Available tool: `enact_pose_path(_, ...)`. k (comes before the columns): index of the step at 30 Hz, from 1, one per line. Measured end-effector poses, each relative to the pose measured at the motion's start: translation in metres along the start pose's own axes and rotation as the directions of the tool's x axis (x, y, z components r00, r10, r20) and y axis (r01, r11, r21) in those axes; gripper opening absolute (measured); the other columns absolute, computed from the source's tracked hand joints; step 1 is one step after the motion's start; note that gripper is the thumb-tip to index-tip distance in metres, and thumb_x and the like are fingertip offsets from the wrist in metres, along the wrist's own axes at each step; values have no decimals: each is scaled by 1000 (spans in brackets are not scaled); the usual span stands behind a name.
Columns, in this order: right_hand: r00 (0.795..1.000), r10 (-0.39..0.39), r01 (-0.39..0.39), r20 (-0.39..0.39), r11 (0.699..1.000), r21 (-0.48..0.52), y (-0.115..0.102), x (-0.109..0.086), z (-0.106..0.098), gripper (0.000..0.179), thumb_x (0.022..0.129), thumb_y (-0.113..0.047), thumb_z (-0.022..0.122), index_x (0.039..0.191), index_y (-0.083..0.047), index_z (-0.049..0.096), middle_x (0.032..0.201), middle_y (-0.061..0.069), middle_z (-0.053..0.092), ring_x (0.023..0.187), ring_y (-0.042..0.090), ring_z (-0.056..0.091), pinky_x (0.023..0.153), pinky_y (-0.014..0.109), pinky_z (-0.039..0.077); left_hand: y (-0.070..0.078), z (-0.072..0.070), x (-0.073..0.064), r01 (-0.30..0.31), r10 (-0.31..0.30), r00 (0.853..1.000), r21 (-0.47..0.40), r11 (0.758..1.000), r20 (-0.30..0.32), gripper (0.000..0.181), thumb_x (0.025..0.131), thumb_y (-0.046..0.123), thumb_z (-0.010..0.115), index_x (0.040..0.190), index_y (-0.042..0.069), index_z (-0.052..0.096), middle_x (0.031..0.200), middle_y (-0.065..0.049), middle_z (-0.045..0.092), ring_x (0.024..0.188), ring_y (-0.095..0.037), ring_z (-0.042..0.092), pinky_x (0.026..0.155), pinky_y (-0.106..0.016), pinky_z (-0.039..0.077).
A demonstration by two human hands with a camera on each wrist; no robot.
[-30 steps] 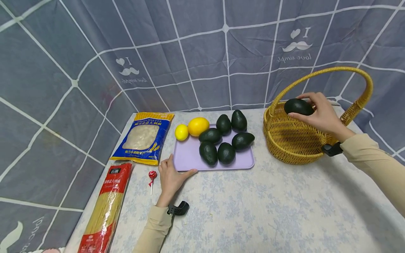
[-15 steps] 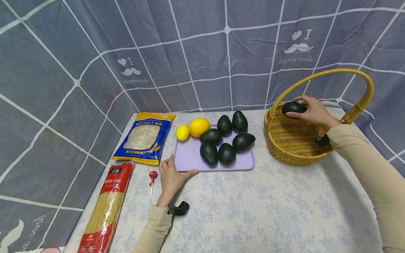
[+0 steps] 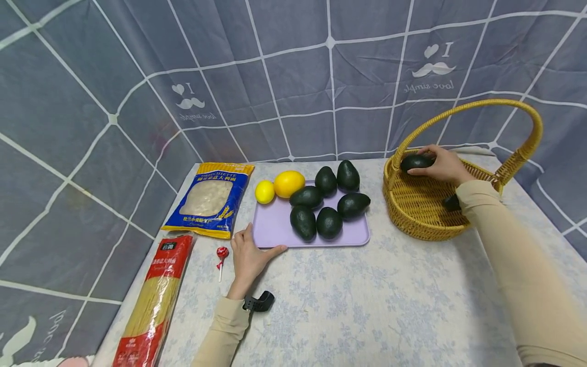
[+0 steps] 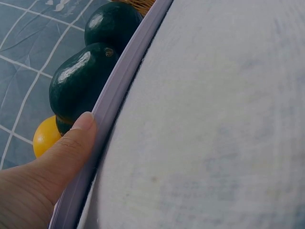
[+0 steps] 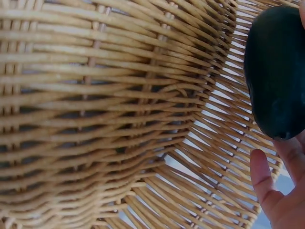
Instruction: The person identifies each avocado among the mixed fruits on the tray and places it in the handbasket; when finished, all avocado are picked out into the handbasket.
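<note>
Inside the left part of a wicker basket (image 3: 424, 230), my right hand (image 3: 446, 165) holds a dark green avocado (image 3: 415, 162) between thumb and fingers. In the right wrist view this avocado (image 5: 276, 71) is beside the woven wall. My left hand (image 3: 249, 260) rests at the near left corner of a lilac tray (image 3: 270, 232), its thumb straight along the front rim. The left wrist view shows the thumb (image 4: 71, 143) touching that rim. Several avocados (image 3: 302, 223) lie on the tray, with a small yellow lemon (image 3: 264, 192) and a larger orange-yellow fruit (image 3: 289, 184) at its back left.
A blue and yellow pasta bag (image 3: 208, 199) lies left of the tray, with a red spaghetti pack (image 3: 156, 300) nearer. A red lollipop (image 3: 222, 253) lies beside my left hand. The basket's tall handle (image 3: 477, 104) arches over my right hand. A grey checked curtain (image 3: 302, 76) hangs behind.
My right hand has moved left and down into the basket, carrying the avocado from above it. The left hand and the fruit on the tray have stayed in place.
</note>
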State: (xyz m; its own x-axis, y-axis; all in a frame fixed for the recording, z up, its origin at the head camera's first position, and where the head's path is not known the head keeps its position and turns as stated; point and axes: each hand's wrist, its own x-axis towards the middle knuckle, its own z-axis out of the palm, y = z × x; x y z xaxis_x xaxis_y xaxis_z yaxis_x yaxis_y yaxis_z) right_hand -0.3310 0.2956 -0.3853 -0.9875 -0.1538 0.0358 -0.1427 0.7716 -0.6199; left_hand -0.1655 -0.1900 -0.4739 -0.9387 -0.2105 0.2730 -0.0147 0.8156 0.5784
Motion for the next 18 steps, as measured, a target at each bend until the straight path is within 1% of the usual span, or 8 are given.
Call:
enact_pose_path(3,1000,-15,15,5,1000,-9,2,1,3,68,78,-37,78,126,0,46,119,31,48,107,45,45,87,57,35,1,0,0,0,0,1000,2,1000,0,116,53,52,88,139,-8,39,114,-27,42,107,-38,35,86,-46,34)
enact_pose_path(6,999,-23,24,23,1000,-12,6,1,6,66,79,-35,78,126,0,46,118,32,49,107,45,46,88,57,34,1,0,0,3,-3,1000,3,1000,-3,116,53,52,89,139,-8,39,114,-27,42,107,-38,35,86,-46,33)
enact_pose_path(12,998,6,-6,69,1000,2,11,0,9,69,81,-35,76,130,1,43,124,34,45,113,48,41,92,59,30,1,0,0,3,-3,1000,2,1000,2,116,54,52,88,139,-8,38,116,-28,41,109,-39,35,87,-47,34)
enact_pose_path(15,996,10,-11,83,1000,16,11,0,9,69,82,-34,75,132,1,41,125,34,44,115,48,40,94,59,29,1,0,-1,9,-9,1000,-2,1000,5,116,54,51,89,140,-8,38,116,-28,41,109,-39,35,87,-47,33)
enact_pose_path(18,996,-3,2,88,1000,16,12,1,8,69,83,-32,75,132,1,42,126,35,44,116,48,40,95,59,28,2,0,-1,8,-8,1000,-7,1000,3,116,53,51,89,139,-8,38,116,-28,42,109,-39,35,87,-47,33)
